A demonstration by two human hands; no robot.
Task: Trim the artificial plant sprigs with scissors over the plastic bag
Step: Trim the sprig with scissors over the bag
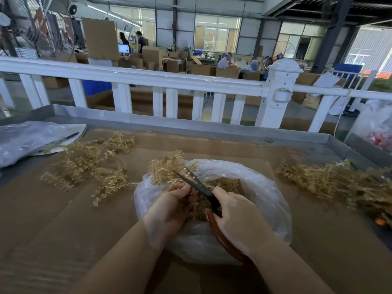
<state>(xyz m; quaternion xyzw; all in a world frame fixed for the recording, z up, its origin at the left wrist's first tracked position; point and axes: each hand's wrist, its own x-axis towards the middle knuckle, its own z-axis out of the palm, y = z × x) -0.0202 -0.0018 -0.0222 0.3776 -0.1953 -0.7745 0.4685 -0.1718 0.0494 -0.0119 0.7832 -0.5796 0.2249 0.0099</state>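
Head view: the left hand (169, 205) grips a sprig (166, 166) over the open bag (261, 187) on the bench (63, 219). The right hand (235, 215) grasps the scissors (196, 184), blades parted at the sprig's stem. Trimmings lie in the bag; loose sprigs (89, 162) lie left, a pile (331, 181) right

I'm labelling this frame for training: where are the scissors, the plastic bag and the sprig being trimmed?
scissors (196, 184): head view, on the dark blades.
plastic bag (265, 187): head view, on its right rim.
sprig being trimmed (163, 168): head view, on its beaded tip.
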